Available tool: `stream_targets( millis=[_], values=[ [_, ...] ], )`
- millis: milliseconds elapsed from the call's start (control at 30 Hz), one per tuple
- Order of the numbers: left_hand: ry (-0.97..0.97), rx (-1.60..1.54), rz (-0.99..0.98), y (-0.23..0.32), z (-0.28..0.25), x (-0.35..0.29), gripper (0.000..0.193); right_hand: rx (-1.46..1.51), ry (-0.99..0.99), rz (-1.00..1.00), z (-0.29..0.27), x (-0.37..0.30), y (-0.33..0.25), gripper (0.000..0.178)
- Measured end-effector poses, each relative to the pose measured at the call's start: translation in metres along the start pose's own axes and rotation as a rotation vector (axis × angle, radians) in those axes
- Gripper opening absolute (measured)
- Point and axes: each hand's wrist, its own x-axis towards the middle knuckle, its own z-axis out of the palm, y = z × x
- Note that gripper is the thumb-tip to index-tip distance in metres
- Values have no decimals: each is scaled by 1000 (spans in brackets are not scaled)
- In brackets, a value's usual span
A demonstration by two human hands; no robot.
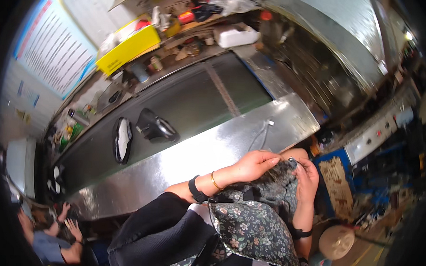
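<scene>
While both hands work at about 4 o'clock in the view, a dark grey fuzzy piece point(278, 180) sits pinched between them. Left hand point(256, 163) is curled over its top at roughly 10 o'clock from it, fingers gripping. Right hand point(307, 178) clamps its edge from 3 o'clock. Floral fabric point(252, 228) hangs right below. Two black shoe parts point(142, 133) lie well apart on the dark belt point(195, 102), up around 10 o'clock.

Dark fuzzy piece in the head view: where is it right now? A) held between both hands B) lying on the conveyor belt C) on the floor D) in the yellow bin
A: the left hand and the right hand both grip the dark fuzzy piece in front of the steel counter.
</scene>
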Motion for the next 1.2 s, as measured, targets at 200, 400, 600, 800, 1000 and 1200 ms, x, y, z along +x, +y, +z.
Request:
stream_targets(
  millis=[200,400,600,800,1000,1200],
  values=[
    [175,-101,-286,-35,-38,-43,24,-750,-20,-235,-7,118,73,33],
    [280,-211,-278,-27,-56,-47,26,-1252,-85,-539,-8,182,124,37],
    [420,-693,-331,-37,-55,-42,23,-1247,-228,-571,43,128,94,37],
    [298,-1023,-419,-57,-38,-26,17,-494,-525,-145,103,50,34,28],
    [185,-756,-394,-57,-28,-25,18,-470,-396,-196,90,43,35,19],
    [153,297,62,-27,-25,-20,21,-353,-369,-81,71,55,21,5]
  ],
)
